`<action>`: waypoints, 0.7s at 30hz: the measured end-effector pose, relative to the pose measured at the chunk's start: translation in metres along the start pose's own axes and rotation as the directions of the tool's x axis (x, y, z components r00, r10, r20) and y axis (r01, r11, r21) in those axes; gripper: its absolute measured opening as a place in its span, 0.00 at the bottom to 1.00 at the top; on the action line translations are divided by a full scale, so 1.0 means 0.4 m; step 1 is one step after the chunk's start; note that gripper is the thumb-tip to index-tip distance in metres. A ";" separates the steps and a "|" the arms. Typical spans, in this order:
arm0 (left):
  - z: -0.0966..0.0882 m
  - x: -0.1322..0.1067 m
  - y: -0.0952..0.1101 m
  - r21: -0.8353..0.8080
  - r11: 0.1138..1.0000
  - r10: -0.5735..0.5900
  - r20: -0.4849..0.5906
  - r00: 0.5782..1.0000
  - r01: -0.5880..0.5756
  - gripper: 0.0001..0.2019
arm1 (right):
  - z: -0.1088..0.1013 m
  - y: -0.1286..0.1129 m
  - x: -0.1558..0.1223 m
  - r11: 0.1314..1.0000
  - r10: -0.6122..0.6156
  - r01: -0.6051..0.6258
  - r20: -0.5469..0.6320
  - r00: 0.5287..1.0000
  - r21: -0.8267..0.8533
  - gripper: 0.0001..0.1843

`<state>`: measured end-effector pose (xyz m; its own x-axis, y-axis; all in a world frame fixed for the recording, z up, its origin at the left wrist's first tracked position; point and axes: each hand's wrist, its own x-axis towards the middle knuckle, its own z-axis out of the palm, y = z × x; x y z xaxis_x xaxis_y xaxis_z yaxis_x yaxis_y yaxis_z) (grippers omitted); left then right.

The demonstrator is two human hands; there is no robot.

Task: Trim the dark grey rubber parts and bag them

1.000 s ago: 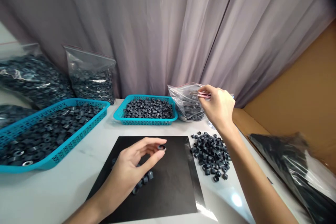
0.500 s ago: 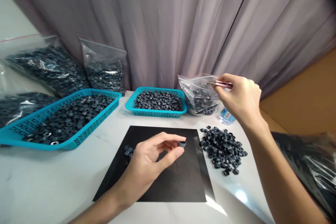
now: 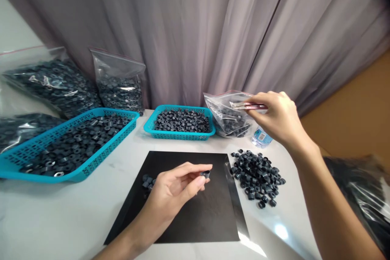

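Observation:
Between thumb and fingers, my left hand (image 3: 175, 185) pinches a small dark grey ring-shaped plastic part (image 3: 206, 174) above a black mat (image 3: 210, 215). My right hand (image 3: 276, 115) is raised at the right, closed around pink-handled tweezers (image 3: 252, 106). Their metal tips point left, in front of a zip bag (image 3: 224, 115) of dark parts; whether they touch it I cannot tell. Partly behind my left hand, a few grey parts (image 3: 148, 181) lie on the mat. A heap of similar parts (image 3: 257, 174) lies at the mat's right edge, below my right hand.
Two turquoise baskets hold many grey parts, a long one (image 3: 82, 174) at left and a smaller one (image 3: 183, 135) at the back. Filled zip bags (image 3: 118, 85) lean against the curtain (image 3: 179, 28). A clear bottle (image 3: 261, 138) lies near my right wrist; a black plastic bag (image 3: 356, 191) is far right.
My right hand with the tweezers has shifted slightly left and down. The part in my left hand has turned a little between the fingers. The whole view has tilted slightly.

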<state>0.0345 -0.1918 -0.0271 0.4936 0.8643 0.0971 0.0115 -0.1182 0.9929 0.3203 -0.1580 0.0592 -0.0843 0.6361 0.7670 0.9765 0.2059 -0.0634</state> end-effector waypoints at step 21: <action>0.113 0.386 0.207 0.543 0.611 0.626 0.114 0.772 -0.576 0.09 | -0.060 0.092 0.000 0.990 -0.047 0.033 0.097 0.994 0.141 0.17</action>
<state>0.1510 -0.0904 0.0670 0.4874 0.5371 0.6884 0.1946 -0.8354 0.5140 0.3609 -0.1685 0.0723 -0.1489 0.6945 0.7039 0.9356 0.3294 -0.1271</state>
